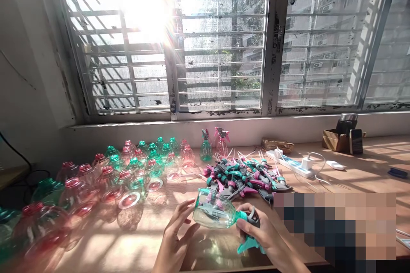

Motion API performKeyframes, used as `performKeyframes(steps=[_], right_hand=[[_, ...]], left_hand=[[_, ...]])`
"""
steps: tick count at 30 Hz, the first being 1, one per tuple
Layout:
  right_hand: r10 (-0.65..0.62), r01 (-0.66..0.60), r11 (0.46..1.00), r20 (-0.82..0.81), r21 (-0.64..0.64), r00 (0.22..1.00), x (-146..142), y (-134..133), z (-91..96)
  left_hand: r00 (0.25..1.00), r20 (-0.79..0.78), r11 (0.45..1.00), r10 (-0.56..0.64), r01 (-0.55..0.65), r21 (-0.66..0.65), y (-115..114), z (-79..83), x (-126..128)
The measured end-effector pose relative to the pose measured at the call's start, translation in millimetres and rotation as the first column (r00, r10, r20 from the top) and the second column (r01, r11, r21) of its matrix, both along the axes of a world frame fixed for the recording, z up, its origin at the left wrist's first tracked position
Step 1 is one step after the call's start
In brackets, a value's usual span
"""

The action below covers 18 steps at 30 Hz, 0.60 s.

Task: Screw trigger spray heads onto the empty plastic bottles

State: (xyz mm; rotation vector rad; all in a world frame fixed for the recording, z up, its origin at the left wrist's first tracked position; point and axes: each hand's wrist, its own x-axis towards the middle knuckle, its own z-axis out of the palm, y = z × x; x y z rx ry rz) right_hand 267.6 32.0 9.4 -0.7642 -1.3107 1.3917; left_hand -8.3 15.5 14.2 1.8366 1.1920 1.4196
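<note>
A clear green spray bottle (215, 212) lies on its side above the wooden table (141, 239), held between both hands. My left hand (174, 239) cups its base with the fingers curled against it. My right hand (261, 235) is wrapped round the bottle's neck and its teal and grey trigger head (251, 232). Just behind lies a pile of loose pink, teal and grey trigger heads (245, 175) with their white dip tubes.
Several open red and green bottles (128, 170) crowd the table's left side. Two capped spray bottles (214, 144) stand by the window sill. A white power strip (293, 163) with a charger, a cardboard box (339, 138) and a blurred patch lie to the right.
</note>
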Motion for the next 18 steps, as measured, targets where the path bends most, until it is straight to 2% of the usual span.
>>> performKeyframes(steps=[5, 8, 14, 18], right_hand=[[-0.023, 0.018, 0.997, 0.063, 0.074, 0.998, -1.0, 1.3, -4.6], [-0.036, 0.03, 0.997, 0.09, 0.074, 0.995, -1.1, 2.0, -6.3], [-0.035, 0.032, 0.998, 0.07, 0.05, 0.997, -0.6, 1.3, -3.4], [-0.051, 0.047, 0.998, 0.08, 0.047, 0.995, 0.0, -0.2, -3.0]], left_hand=[[0.999, 0.039, 0.988, -0.003, 0.009, -0.154, -6.9, 7.6, 5.4], [0.997, 0.074, 0.985, 0.028, -0.015, -0.172, -3.2, 8.7, 5.1], [1.0, 0.007, 0.998, 0.019, -0.019, -0.066, 4.4, 1.6, 1.2], [0.988, 0.144, 0.981, 0.052, -0.023, -0.195, 3.3, -5.2, 4.2]])
